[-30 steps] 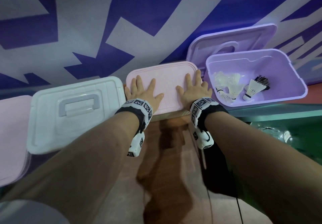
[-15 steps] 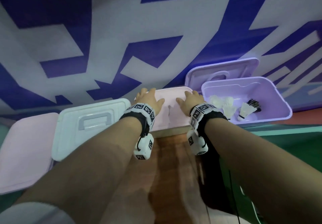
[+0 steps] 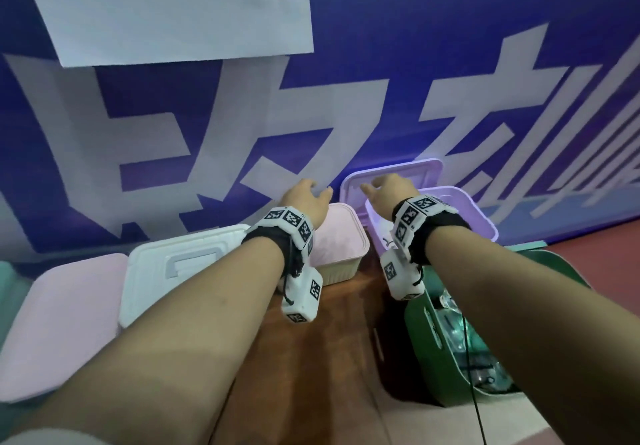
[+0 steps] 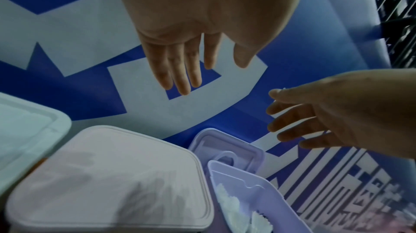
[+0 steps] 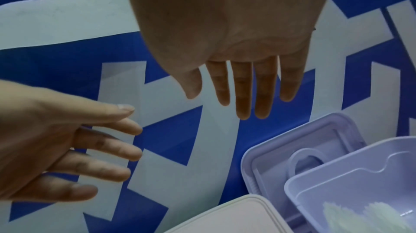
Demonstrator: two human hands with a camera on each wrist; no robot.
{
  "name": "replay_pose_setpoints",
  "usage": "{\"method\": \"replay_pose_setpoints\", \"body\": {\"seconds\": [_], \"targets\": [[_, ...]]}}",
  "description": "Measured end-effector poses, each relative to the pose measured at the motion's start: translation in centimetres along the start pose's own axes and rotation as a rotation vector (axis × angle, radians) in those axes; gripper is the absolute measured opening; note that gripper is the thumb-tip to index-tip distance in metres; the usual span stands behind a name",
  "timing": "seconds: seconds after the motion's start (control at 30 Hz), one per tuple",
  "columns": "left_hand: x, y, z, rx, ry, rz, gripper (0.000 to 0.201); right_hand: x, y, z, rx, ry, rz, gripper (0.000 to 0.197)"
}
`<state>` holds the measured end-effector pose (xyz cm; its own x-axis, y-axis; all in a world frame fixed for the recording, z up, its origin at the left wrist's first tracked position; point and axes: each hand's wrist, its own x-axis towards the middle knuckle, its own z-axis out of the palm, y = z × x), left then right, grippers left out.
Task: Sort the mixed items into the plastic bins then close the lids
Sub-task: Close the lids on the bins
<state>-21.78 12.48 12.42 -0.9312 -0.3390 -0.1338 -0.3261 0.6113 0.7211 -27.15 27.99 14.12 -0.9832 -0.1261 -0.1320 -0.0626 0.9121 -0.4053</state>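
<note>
Fingers (image 4: 180, 75) of my left hand (image 3: 306, 204) hang loose and slightly spread, holding nothing, up in the air above the pink bin (image 3: 341, 243). My right hand (image 3: 391, 193) hovers just beside it, fingers (image 5: 243, 94) straight and a little apart, also holding nothing, over the back edge of the purple bin (image 3: 485, 226).

Biggest thing in front of me is the blue wall banner (image 3: 450, 46) with its large white characters, and a pale sheet (image 3: 173, 8) fixed at the top. Below it, along the wall, runs the row of bins. At the far left lies a pink lid (image 3: 62, 323), flat. Next to it sits the white bin (image 3: 180, 268), lid on, handle showing. Then comes the pink bin, its lid down. To the right, the purple bin stands open, and its purple lid (image 3: 415, 174) leans against the banner just behind it, handle cut-out facing me in the right wrist view (image 5: 308, 162).

Down at my right, on the wooden floor (image 3: 311, 358), a green basket (image 3: 436, 358) holds clear, crinkly items that I cannot make out.

Smallest now: white feathered shuttlecocks (image 4: 234, 208) lie inside the purple bin, a cluster near its left end, blurred in both wrist views.
</note>
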Motion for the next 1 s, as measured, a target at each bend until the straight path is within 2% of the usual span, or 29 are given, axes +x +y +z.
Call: {"method": "replay_pose_setpoints", "body": {"seconds": [0.23, 0.5, 0.57, 0.63, 0.8, 0.93, 1.0], "targets": [[-1.3, 3.8, -0.6, -0.023, 0.025, 0.065, 0.048, -1.5, 1.5, -3.4, -0.071, 0.026, -0.025, 0.042], [-2.0, 9.8, 5.8, 0.038, -0.052, 0.097, 0.048, -0.3, 9.3, -7.7, -0.155, -0.039, 0.016, 0.046], [-1.8, 11.6, 8.4, 0.04, -0.082, 0.074, 0.044, 0.6, 12.8, -8.8, -0.174, -0.058, 0.035, 0.045], [-1.6, 13.3, 11.6, 0.065, -0.103, 0.053, 0.031, 1.8, 16.8, -9.7, -0.184, -0.078, 0.047, 0.043], [-1.6, 15.3, 19.3, 0.297, -0.203, -0.077, 0.047, 5.4, 26.2, -10.1, -0.22, -0.19, 0.076, 0.044], [-1.6, 14.2, 22.3, 0.424, -0.241, -0.227, 0.054, 6.5, 30.5, -9.0, -0.271, -0.323, 0.072, 0.04], [-1.7, 13.4, 23.0, 0.458, -0.219, -0.288, 0.056, 7.0, 31.9, -8.2, -0.264, -0.361, 0.059, 0.046]]}}
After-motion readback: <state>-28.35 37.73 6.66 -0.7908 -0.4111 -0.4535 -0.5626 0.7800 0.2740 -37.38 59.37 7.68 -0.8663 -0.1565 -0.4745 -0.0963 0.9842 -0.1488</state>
